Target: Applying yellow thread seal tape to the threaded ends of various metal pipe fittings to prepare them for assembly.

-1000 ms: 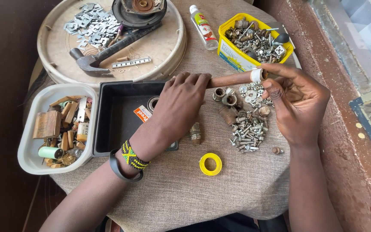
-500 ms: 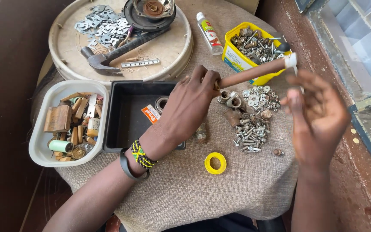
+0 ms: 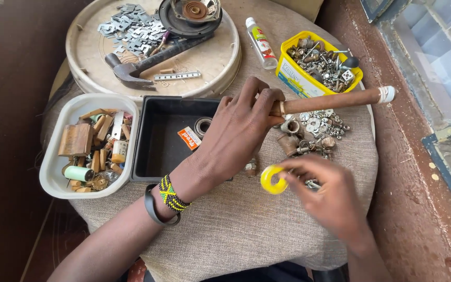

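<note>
My left hand (image 3: pixel 238 130) grips a rusty brown pipe (image 3: pixel 335 101) by its near end; the pipe points right, level, with a white-wrapped tip over the table's right edge. My right hand (image 3: pixel 330 196) holds a small yellow tape roll (image 3: pixel 272 180) between thumb and fingers, just above the cloth in front of the pipe. Under the pipe lies a pile of nuts, washers and rusty fittings (image 3: pixel 314 133). A beaded bracelet and black band sit on my left wrist.
A black tray (image 3: pixel 157 141) with a bearing and a small orange packet sits centre. A white tub (image 3: pixel 58 172) of wooden bits stands left, a yellow box (image 3: pixel 288 70) of hardware at the back right. A round tray (image 3: pixel 79 47) holds a hammer and metal plates.
My right hand left the pipe's far end, came down toward me and picked up the yellow tape roll from the cloth. My left hand kept hold of the pipe.
</note>
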